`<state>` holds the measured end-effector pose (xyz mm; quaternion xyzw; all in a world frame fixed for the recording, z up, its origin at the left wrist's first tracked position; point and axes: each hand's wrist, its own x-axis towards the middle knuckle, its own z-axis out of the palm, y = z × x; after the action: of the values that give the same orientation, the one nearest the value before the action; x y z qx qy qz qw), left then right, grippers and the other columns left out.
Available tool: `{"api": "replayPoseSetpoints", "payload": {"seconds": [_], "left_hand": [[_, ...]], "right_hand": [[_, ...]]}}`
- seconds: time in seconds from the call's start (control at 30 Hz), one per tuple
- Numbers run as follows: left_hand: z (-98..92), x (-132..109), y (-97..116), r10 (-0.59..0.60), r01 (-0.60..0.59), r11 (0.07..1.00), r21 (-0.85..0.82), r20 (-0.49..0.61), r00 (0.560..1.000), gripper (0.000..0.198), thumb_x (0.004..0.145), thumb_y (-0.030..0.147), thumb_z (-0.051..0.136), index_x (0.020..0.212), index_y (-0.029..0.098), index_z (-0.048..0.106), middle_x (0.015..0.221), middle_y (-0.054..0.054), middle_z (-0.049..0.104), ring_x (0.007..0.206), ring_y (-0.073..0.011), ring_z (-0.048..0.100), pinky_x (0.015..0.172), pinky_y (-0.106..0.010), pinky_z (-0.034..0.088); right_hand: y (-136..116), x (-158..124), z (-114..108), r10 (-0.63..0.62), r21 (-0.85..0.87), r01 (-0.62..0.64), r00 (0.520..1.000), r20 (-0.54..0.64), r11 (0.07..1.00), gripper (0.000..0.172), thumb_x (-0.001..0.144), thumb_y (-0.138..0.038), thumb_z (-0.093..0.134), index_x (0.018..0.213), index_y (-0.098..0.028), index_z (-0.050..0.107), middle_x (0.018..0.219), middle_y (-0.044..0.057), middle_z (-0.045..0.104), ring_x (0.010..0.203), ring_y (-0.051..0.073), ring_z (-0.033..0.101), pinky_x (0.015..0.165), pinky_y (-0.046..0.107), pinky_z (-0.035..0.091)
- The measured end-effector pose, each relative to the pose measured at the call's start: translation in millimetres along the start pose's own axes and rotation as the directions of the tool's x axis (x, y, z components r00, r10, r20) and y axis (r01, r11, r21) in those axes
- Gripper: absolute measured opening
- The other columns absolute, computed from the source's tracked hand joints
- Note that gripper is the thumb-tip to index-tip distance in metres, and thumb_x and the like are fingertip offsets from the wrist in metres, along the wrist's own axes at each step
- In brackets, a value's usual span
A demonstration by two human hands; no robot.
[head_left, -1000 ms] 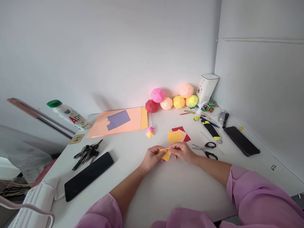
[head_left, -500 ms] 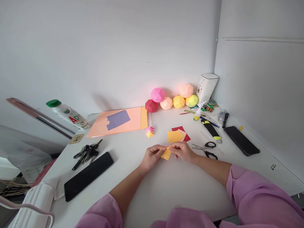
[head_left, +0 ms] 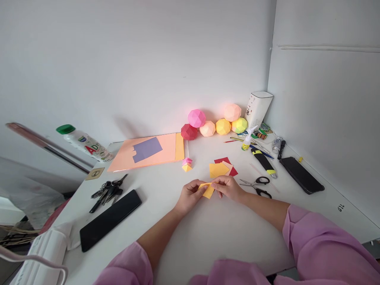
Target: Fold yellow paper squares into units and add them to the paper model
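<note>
A small folded piece of orange paper (head_left: 208, 190) is held just above the white table (head_left: 208, 233), pinched from both sides. My left hand (head_left: 190, 196) grips its left edge with thumb and fingers closed. My right hand (head_left: 229, 187) pinches its right edge, fingers curled. Just beyond the hands lies a small pile of orange, pale and red paper squares (head_left: 221, 169). A tiny pink and yellow folded unit (head_left: 187, 164) sits further left.
Scissors (head_left: 257, 186), a black and yellow cutter (head_left: 265, 161), a glue bottle (head_left: 246, 142) and a phone (head_left: 301, 175) lie to the right. Several paper balls (head_left: 215, 122) line the wall. Peach card sheets (head_left: 148, 152), keys (head_left: 107, 191), a black case (head_left: 109, 219) and a bottle (head_left: 84, 143) are on the left.
Both hands have shifted their grip slightly on the orange paper, turning it a little. Everything else on the table stays put.
</note>
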<state>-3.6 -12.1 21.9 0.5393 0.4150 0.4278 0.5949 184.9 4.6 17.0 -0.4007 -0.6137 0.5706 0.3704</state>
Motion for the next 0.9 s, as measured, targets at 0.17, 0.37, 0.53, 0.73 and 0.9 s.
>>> {"api": "replayPoseSetpoints", "payload": {"seconds": [0.17, 0.37, 0.53, 0.73, 0.9], "left_hand": [[0.3, 0.1, 1.8, 0.012, -0.011, 0.999, 0.037, -0.03, 0.999, 0.024, 0.075, 0.041, 0.063, 0.069, 0.017, 0.064, 0.063, 0.003, 0.052, 0.055, -0.0091, 0.046, 0.054, -0.023, 0.041], [-1.6, 0.2, 0.7, 0.003, 0.0, 0.997, 0.072, -0.039, 0.999, 0.024, 0.074, 0.04, 0.063, 0.066, 0.018, 0.066, 0.063, 0.002, 0.049, 0.056, -0.0096, 0.047, 0.055, -0.023, 0.042], [-2.4, -1.1, 1.8, 0.003, 0.002, 0.993, 0.121, -0.038, 0.999, 0.025, 0.077, 0.04, 0.061, 0.066, 0.018, 0.067, 0.063, 0.001, 0.05, 0.061, -0.0119, 0.049, 0.058, -0.024, 0.043], [-2.1, -0.6, -0.4, 0.064, -0.061, 0.984, 0.166, -0.013, 0.998, 0.026, 0.078, 0.041, 0.058, 0.068, 0.018, 0.067, 0.073, -0.002, 0.054, 0.068, -0.0138, 0.051, 0.063, -0.025, 0.044], [-1.5, 2.1, -5.2, 0.12, -0.117, 0.988, 0.1, -0.032, 0.992, 0.019, 0.074, 0.037, 0.063, 0.076, 0.018, 0.062, 0.077, -0.002, 0.053, 0.07, -0.0132, 0.051, 0.064, -0.025, 0.044]], "right_hand": [[-2.8, -0.4, 0.3, 0.018, -0.004, -0.018, 1.0, 0.003, 1.0, 0.027, 0.079, -0.041, 0.059, 0.084, -0.015, 0.065, 0.051, -0.004, 0.053, 0.041, 0.008, 0.047, 0.042, 0.02, 0.036], [-4.1, -0.6, 0.4, 0.025, -0.008, -0.025, 1.0, -0.004, 1.0, 0.028, 0.078, -0.042, 0.06, 0.082, -0.015, 0.064, 0.047, -0.005, 0.051, 0.04, 0.008, 0.045, 0.042, 0.02, 0.035], [-3.7, -0.9, 0.2, 0.03, -0.01, -0.03, 1.0, 0.009, 1.0, 0.028, 0.078, -0.042, 0.06, 0.082, -0.015, 0.064, 0.052, -0.003, 0.054, 0.042, 0.008, 0.047, 0.043, 0.02, 0.037], [-6.9, -0.2, -0.2, 0.022, 0.004, -0.022, 0.999, 0.031, 1.0, 0.029, 0.077, -0.043, 0.06, 0.079, -0.014, 0.064, 0.06, 0.0, 0.06, 0.045, 0.008, 0.05, 0.046, 0.021, 0.042], [-8.3, -0.3, 1.7, -0.005, -0.062, 0.009, 0.998, 0.067, 0.998, 0.029, 0.078, -0.042, 0.06, 0.075, -0.014, 0.066, 0.06, 0.001, 0.062, 0.047, 0.009, 0.051, 0.046, 0.02, 0.043]]}}
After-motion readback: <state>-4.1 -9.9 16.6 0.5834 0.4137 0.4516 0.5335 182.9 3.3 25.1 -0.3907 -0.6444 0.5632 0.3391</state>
